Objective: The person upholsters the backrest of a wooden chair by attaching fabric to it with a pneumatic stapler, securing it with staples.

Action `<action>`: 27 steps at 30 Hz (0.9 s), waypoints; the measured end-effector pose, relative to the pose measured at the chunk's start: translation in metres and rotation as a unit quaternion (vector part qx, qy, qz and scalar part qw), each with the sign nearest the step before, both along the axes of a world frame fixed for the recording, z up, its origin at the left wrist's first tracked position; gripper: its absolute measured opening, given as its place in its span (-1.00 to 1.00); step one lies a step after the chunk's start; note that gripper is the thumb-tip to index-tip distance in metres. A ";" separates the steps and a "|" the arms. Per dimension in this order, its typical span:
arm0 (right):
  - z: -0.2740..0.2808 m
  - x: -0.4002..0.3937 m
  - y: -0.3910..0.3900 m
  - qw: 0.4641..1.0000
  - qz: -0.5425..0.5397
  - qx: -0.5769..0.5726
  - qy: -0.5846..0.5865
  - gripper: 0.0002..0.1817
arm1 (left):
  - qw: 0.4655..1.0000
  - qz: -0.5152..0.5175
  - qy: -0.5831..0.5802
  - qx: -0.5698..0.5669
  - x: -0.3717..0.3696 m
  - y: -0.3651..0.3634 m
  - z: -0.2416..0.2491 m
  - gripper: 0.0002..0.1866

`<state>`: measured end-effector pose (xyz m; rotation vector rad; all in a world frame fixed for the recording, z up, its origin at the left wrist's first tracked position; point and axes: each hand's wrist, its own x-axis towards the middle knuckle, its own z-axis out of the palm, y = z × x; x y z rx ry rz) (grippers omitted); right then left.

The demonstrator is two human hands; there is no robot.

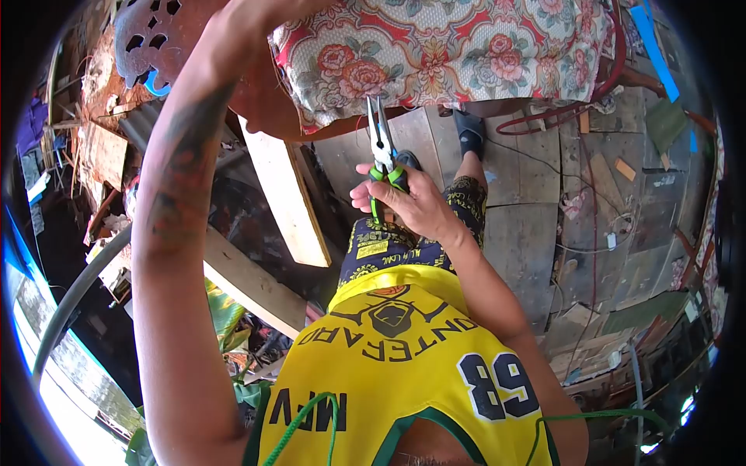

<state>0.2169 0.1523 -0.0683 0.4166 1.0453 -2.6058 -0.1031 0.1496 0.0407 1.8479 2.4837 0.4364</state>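
Over the patterned shorts (373, 252), the right hand (420, 203) grasps pliers (381, 158) by their green-and-black handles; the left hand's (284, 9) state, cut off above, I cannot tell. Parted tips could snag the floral cloth (435, 58) if pushed carelessly. The pliers point away from the body, long axis toward the cloth's hem.

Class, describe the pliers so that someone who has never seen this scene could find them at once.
From the yellow jersey at the bottom, go up to the right hand, below the flowered cloth. It holds the pliers, tips pointing up toward the cloth. Their slim metal nose and green-and-black handles set them apart from the floorboards and patterned shorts.
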 end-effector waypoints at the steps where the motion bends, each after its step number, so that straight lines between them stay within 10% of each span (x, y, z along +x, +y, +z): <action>1: -0.002 0.001 -0.004 1.000 -0.011 0.001 0.003 -0.52 | 0.998 0.006 0.045 -0.048 0.011 -0.017 0.009 -0.23; 27: -0.027 -0.009 -0.013 0.997 0.035 -0.051 0.053 -0.61 | 0.982 0.157 0.092 -0.041 0.116 -0.122 -0.015 -0.08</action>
